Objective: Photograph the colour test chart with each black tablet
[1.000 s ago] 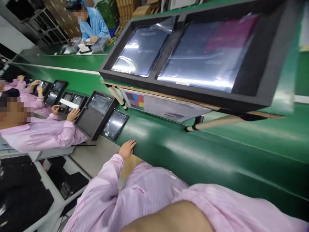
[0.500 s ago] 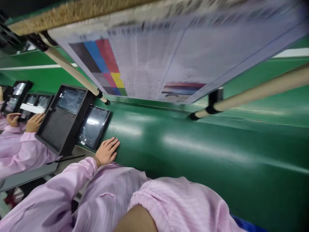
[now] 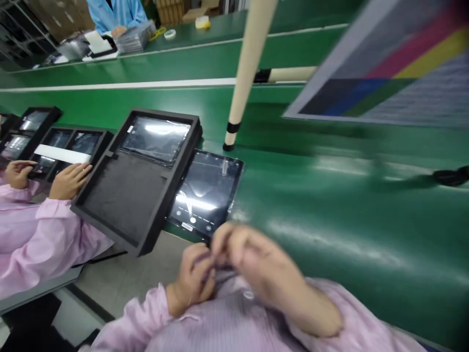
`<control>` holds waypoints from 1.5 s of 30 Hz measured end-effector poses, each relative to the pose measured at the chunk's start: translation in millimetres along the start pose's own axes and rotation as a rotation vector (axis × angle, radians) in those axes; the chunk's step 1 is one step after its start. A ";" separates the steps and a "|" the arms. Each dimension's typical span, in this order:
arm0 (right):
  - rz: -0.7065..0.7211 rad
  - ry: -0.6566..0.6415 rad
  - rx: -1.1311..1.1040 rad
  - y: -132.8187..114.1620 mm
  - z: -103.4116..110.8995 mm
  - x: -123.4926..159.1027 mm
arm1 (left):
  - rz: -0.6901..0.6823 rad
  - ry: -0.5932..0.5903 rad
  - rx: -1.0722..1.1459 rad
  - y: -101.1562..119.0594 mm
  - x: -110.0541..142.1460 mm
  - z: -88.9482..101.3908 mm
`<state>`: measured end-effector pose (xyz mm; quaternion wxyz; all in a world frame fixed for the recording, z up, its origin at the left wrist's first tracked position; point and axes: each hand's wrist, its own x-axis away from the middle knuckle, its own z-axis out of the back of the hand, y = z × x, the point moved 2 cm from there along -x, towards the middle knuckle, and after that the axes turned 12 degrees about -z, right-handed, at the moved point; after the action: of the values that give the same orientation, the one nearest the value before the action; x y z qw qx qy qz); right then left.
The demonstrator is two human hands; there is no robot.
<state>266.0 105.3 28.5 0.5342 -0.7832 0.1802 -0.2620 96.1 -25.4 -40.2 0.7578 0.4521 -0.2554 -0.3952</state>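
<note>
Left hand (image 3: 192, 281) and right hand (image 3: 271, 266) meet low in front of the chest, fingers curled in and fingertips close together. Looks like a two-handed pinch, but right is motion-blurred; can't tell if anything thin is between them. Neither palm is on the bench. Biggest item: green bench (image 3: 315, 205), ahead of both hands and off to the right. Printed colour chart (image 3: 414, 93) hangs beyond the right hand, with a pale pole (image 3: 244, 73) standing ahead of the hands. Black tray (image 3: 166, 195) sits ahead-left of the left hand, near end out past the bench edge; its far compartment holds a film-covered panel (image 3: 157, 137). Tablet (image 3: 208, 188) lies flat on the bench just beyond the fingertips, right beside the tray, screen lit with icons at the near end. Contact with the fingers unclear, no grip on it visible. My read: attention is at the fingertips, tablet is parked. Smallest: white label (image 3: 187, 227) on the tablet's near edge.
</note>
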 end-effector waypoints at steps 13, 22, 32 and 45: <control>-0.442 0.722 -0.412 12.7 0.1 -67.7 | 0.152 0.225 0.715 -4.9 -22.3 29.7; -0.345 0.716 -0.471 -2.0 12.8 -85.5 | 0.204 0.123 0.662 15.2 -26.7 25.8; -0.309 0.942 -0.514 14.0 91.5 12.2 | 0.001 -0.316 0.415 49.1 -49.5 -33.4; -0.168 0.961 0.184 44.8 170.2 126.2 | -0.045 -0.426 0.396 80.3 -39.0 -114.1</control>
<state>469.2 144.4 -35.4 0.4347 -0.5352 0.3183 -0.6506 188.9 84.5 -22.7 0.5752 0.5033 -0.4709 -0.4405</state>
